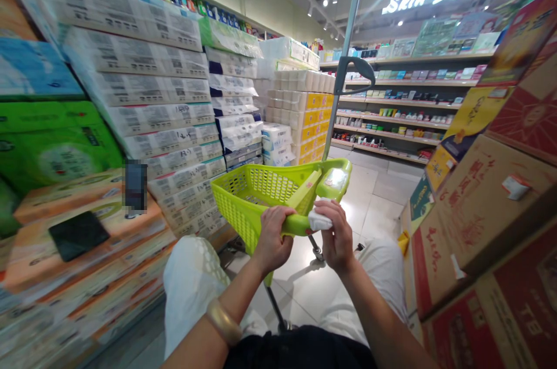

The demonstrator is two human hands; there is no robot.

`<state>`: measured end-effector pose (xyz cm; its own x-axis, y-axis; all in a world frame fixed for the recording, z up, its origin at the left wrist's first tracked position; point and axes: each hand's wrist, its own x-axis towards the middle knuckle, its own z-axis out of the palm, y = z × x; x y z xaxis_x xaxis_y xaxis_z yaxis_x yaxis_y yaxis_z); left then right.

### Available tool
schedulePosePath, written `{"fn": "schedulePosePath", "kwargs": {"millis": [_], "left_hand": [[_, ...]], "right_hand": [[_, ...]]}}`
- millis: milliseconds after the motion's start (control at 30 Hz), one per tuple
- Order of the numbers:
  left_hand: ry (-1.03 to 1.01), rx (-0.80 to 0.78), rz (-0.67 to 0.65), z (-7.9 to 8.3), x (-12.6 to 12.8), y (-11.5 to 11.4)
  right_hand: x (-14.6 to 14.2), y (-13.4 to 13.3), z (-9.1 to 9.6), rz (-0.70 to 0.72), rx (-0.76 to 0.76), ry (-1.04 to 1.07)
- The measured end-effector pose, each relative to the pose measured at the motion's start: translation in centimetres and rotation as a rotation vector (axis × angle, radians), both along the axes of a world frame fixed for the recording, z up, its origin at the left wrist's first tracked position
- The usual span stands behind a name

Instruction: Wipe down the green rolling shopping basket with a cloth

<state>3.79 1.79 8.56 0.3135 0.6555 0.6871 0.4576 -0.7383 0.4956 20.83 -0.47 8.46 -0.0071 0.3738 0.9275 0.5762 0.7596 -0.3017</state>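
A lime-green shopping cart [230, 199] with a perforated basket stands in front of my knees. My left hand [275, 237] grips the cart's handle bar at its near side, with the fingers curled over the rim. In my right hand [337, 235] is a white cloth [319, 219], bunched up and pressed against the green handle. The two hands are a short way apart on the same bar. Just beyond the right hand, a shiny clear panel [336, 177] is set in the handle.
Tall stacks of wrapped paper packs [161, 90] rise on the left. A dark flat tablet-like object [78, 234] lies on orange packs [134, 230]. Cardboard boxes [474, 201] stand close on the right. A grey pole with a hook-like handle [343, 76] rises behind the cart. Stocked shelves [400, 99] line the back.
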Motion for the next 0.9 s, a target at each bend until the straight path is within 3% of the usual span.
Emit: {"fn": "schedulePosePath", "kwargs": {"millis": [167, 333, 467, 600, 733, 900], "left_hand": [[-0.017, 0.003, 0.032, -0.1, 0.2, -0.2], [-0.030, 0.018, 0.051, -0.2, 0.3, -0.3], [-0.020, 0.020, 0.041, -0.2, 0.4, -0.3], [-0.023, 0.008, 0.030, -0.1, 0.5, -0.1], [-0.034, -0.005, 0.022, 0.1, 0.4, 0.0], [-0.057, -0.022, 0.033, 0.0, 0.4, -0.1]], "right_hand": [[-2.1, -0.6, -3.4, -0.135, 0.076, 0.085], [-3.6, -1.1, -4.3, -0.225, 0.102, 0.012], [-3.2, -1.1, -3.3, -0.241, 0.128, -0.193], [-1.4, -0.4, -1.0, -0.074, 0.088, -0.261], [1.0, 1.0, 0.3, 0.058, -0.051, -0.038], [2.1, 1.9, 0.2, 0.080, -0.107, 0.184]]}}
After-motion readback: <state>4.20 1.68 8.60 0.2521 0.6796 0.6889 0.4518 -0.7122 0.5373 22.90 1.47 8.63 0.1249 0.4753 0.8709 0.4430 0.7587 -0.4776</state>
